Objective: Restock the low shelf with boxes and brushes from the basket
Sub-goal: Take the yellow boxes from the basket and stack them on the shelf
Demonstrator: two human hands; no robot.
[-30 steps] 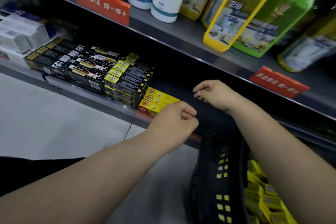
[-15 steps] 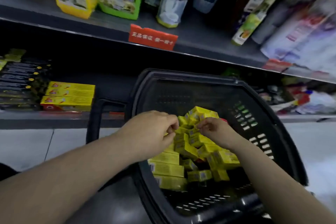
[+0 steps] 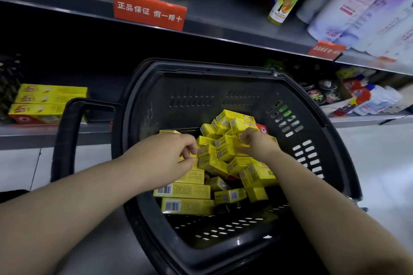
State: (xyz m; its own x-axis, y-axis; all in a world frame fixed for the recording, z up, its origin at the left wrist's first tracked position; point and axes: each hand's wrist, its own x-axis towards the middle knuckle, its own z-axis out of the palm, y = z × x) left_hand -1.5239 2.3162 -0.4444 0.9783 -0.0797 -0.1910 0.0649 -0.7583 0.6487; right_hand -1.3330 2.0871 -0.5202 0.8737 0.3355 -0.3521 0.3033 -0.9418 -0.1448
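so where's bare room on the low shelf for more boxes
Bare dark shelf runs from the stacked long yellow boxes rightward behind the black plastic basket. Far right is crowded with mixed packets. Both hands are among the basket's small yellow boxes.

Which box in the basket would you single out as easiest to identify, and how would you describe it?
Start at the black basket on the floor before the low shelf. Among its yellow boxes, look nearest the camera: a long flat box lying alone at the pile's edge, with a barcode on its left end and nothing on top.
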